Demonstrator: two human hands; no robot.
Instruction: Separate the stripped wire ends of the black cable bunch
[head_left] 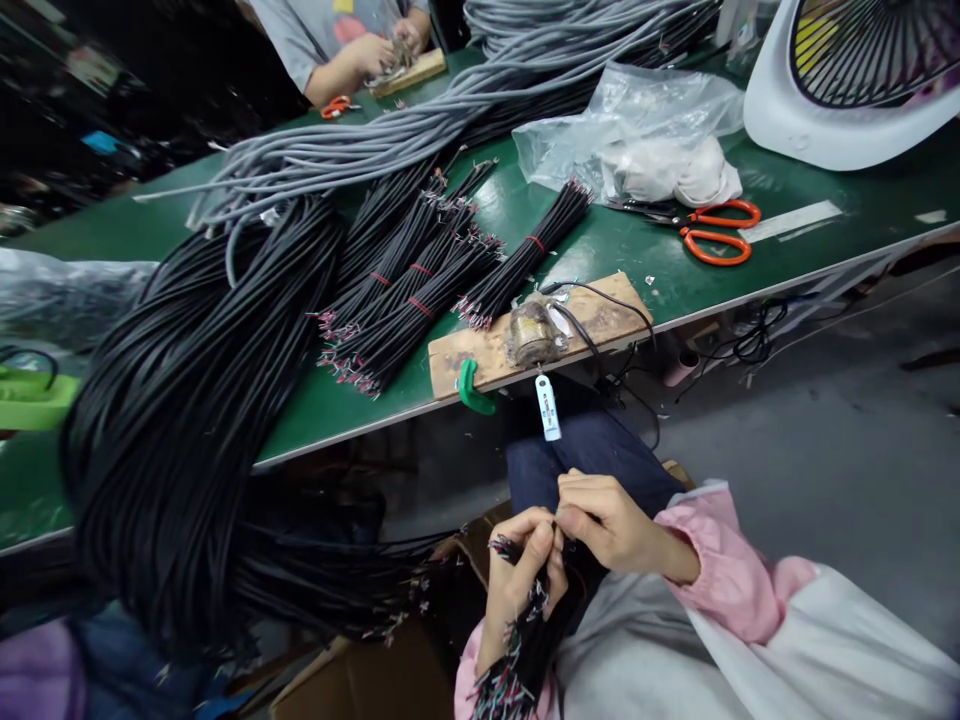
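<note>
My left hand (525, 570) is closed on thin black cables, with a bunch of them (517, 650) lying along the wrist and forearm; their stripped ends show red, white and green wires. Fingertips of my right hand (607, 522) pinch right against the left ones over my lap; whatever small piece is between them is hidden. Just beyond the hands, a small motor-like device (531, 332) sits on a wooden board (450, 362) at the table edge. A light blue strip (548, 408) hangs from its front, beside a green hook-shaped piece (471, 385).
Black cable bundles (405, 310) tied in red lie on the green table (315, 415). Long black cables (172, 400) droop over its edge at left. Grey cables (360, 150), orange-handled scissors (720, 232), a plastic bag (630, 120) and a fan (847, 130) lie farther back. A co-worker (322, 50) sits opposite.
</note>
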